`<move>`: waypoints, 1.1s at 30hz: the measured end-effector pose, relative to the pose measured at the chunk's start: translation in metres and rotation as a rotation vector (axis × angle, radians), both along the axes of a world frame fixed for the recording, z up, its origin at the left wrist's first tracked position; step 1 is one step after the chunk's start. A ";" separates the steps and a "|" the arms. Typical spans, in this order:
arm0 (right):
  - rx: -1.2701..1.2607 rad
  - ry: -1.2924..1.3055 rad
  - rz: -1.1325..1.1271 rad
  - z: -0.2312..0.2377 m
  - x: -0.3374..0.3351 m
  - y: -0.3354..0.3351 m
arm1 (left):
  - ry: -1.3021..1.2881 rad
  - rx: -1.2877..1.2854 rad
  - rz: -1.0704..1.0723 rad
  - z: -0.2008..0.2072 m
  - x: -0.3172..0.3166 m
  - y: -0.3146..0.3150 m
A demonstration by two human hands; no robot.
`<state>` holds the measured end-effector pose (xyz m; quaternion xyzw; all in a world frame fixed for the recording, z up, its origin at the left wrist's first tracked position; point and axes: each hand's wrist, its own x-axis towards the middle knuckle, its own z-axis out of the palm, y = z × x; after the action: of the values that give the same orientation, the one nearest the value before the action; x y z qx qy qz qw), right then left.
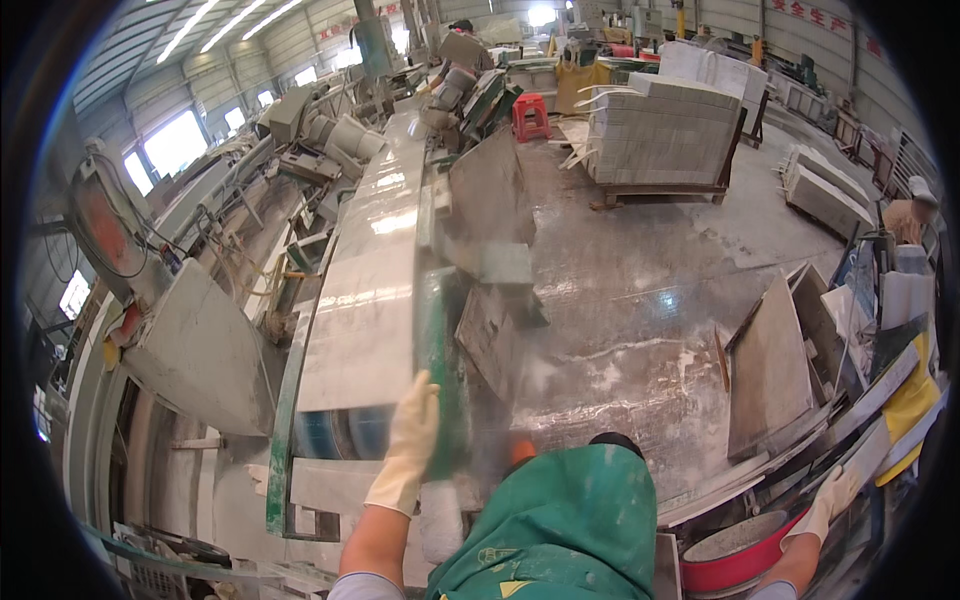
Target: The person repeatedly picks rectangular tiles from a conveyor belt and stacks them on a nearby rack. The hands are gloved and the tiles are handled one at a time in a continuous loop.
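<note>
My left hand (pixel 408 440), in a cream rubber glove, reaches to the near right corner of a pale stone slab (pixel 357 335). Its fingers are stretched and close together against the slab's edge. The slab lies flat on a long roller conveyor with a green frame (pixel 280 490); blue rollers (pixel 368 432) show at its near end. My right hand (pixel 832 498), gloved alike, rests with extended fingers on long pale strips (pixel 868 455) at the lower right. Below that wrist is a red round tub (pixel 735 570) with a greyish inside.
A green apron (pixel 560 525) covers my front. Stone panels (pixel 770 370) lean at right, near a yellow cloth (pixel 915 410). Stacked white blocks (pixel 660 135) stand on a pallet beyond the wet floor, with a red stool (pixel 531 117) nearby. Another slab (pixel 205 345) leans at left. A person (pixel 460 45) stands far back.
</note>
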<state>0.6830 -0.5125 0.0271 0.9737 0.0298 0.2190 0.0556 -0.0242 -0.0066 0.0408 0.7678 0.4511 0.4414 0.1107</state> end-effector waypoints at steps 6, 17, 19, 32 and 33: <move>-0.082 0.132 -0.162 0.021 -0.033 0.010 | 0.462 -0.165 -0.003 -0.002 0.037 -0.006; -0.069 0.136 -0.173 -0.001 0.020 0.001 | 0.554 -0.102 0.050 -0.026 0.028 0.009; -0.020 0.153 -0.130 -0.008 0.023 -0.012 | 0.557 -0.208 0.067 -0.022 0.028 0.008; 0.127 -0.052 -0.015 0.007 0.019 -0.013 | 0.557 -0.251 0.094 -0.013 0.033 0.005; 0.112 -0.071 -0.033 0.000 0.024 -0.016 | 0.551 -0.249 0.090 -0.012 0.033 0.004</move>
<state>0.7070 -0.5281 0.0275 0.9672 -0.0007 0.2540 0.0057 0.0092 -0.0031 0.0286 0.8184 0.5482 0.1622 0.0577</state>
